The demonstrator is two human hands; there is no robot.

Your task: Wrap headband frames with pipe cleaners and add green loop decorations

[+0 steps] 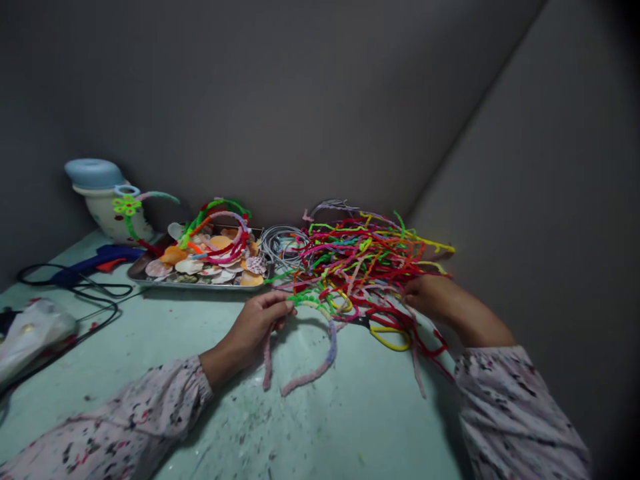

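My left hand pinches the top of a headband wrapped in fuzzy pipe cleaners, with green at the top, pale yellow and lilac along the side, and pink at the ends. The band stands with its open ends toward me. On the right, my right hand is at the edge of a tangled heap of coloured pipe cleaners, its fingers curled down; what lies between them is hidden. Between the hands, scissors with yellow handles lie partly under red strands.
Behind my left hand sits a metal tray of seashells, with wrapped headbands on top. Coiled grey wire lies beside it. At the left are a blue glue gun with a black cord, a blue-lidded container and a white plastic bag. Grey walls enclose the table.
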